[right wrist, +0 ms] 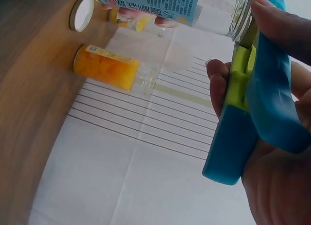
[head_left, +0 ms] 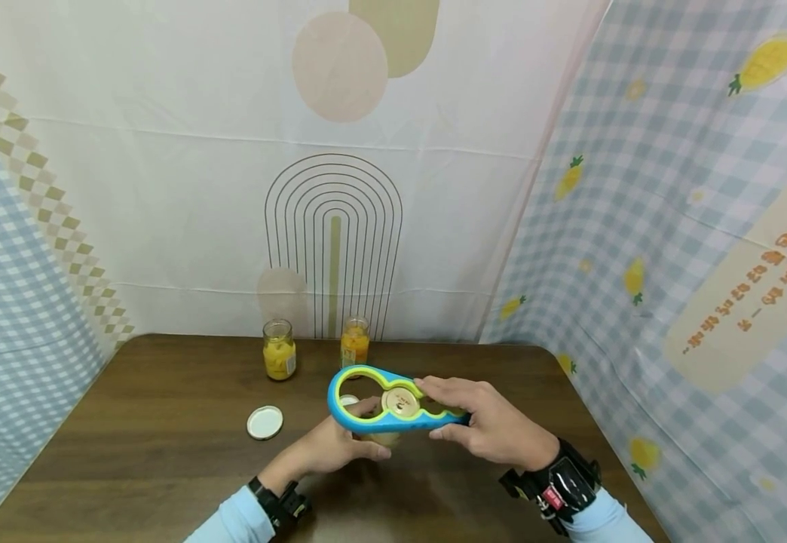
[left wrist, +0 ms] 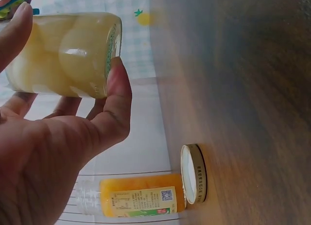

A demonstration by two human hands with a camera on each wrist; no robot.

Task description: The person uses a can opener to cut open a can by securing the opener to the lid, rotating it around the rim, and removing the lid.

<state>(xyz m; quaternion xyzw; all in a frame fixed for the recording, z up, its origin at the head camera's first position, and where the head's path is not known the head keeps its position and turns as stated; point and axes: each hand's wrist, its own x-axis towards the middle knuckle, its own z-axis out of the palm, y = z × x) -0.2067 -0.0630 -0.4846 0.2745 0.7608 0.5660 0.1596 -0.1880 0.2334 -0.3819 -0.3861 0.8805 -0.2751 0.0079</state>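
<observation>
Leverage matters: left hand (head_left: 339,446) fingers wrap the jar (left wrist: 63,55) firmly, right hand (head_left: 491,430) fingers clamp the opener (head_left: 393,400) handle, ring seated level over the lid (head_left: 400,402).

Staged tabletop booth, printed cloth backdrops (head_left: 163,188) hung around a brown wooden table (head_left: 129,445)
</observation>
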